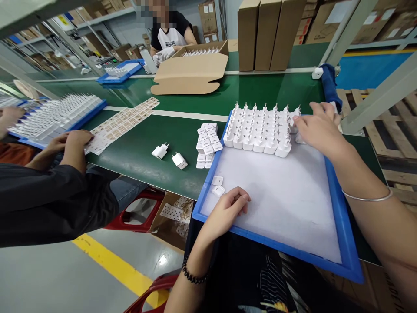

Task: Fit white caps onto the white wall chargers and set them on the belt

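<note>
- Nearest us, our left hand [228, 208] hangs over the near edge of the tray, fingers loosely curled; we cannot tell whether it pinches anything. We wear black beads [195, 276] on that wrist.
- We have the tray [345, 234] in front of us, blue-rimmed with a pale liner, its nearer part mostly bare.
- Just beyond our left hand, we see two white caps [218, 190] lying close together on the liner by the left rim.
- Our right hand [317, 128] reaches to the far right corner, thumb and fingers spread about the end of the plugs [257, 126]; we cannot tell whether it grips one. A silver bangle [368, 198] circles our forearm.
- The plugs stand in close rows along the tray's far side, pins up.
- Left of the tray, touching or just beside its rim, we find a stack [208, 141] of white pieces on the green tabletop [140, 134].
- Farther left, two loose plugs [170, 155] lie on their sides, apart from each other.
- Beyond these, a neighbour's hands [76, 141] rest at a sticker sheet [124, 124].
- Farthest from us, a person [172, 32] sits behind an open carton [192, 71], and three brown boxes [262, 34] stand upright.
</note>
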Tool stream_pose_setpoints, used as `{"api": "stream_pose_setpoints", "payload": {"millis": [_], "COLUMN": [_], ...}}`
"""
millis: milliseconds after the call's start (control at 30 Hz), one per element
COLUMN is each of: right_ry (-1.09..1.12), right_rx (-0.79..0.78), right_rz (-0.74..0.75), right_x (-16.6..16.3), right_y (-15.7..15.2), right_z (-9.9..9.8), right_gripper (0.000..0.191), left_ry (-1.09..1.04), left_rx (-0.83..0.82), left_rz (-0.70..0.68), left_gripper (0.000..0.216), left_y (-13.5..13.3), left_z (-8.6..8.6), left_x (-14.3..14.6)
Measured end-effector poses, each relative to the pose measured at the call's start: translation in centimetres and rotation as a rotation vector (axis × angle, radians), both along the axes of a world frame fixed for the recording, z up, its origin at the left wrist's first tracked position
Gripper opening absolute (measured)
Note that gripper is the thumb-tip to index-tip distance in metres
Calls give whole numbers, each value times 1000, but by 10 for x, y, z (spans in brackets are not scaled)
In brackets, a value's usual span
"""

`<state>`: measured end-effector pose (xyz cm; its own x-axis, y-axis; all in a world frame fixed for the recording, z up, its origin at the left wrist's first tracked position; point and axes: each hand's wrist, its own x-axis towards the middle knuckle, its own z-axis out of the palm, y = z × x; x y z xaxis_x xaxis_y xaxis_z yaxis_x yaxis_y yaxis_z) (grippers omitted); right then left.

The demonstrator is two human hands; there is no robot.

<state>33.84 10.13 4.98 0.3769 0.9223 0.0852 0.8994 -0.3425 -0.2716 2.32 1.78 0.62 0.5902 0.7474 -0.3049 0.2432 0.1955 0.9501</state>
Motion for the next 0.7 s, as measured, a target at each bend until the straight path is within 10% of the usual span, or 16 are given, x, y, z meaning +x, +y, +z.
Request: {"api": "stream_pose_setpoints", "payload": {"millis": [300,500,700], "right_ry": [322,298,342], "right_rx": [-486,-462,-480], "right_rz": [108,104,54], "right_x": [-6,-15,4], "right_y": [-16,-2,-12], "right_z": [16,-5,16], "right_gripper": [44,25,31], "left_ry": [20,51,65], "left_rx": [5,26,36], "left_rz": [-5,3,7], "left_gripper": [31,30,30], "left_y": [0,0,-1], "left_z": [1,-1,0], "left_x": [1,0,1]}}
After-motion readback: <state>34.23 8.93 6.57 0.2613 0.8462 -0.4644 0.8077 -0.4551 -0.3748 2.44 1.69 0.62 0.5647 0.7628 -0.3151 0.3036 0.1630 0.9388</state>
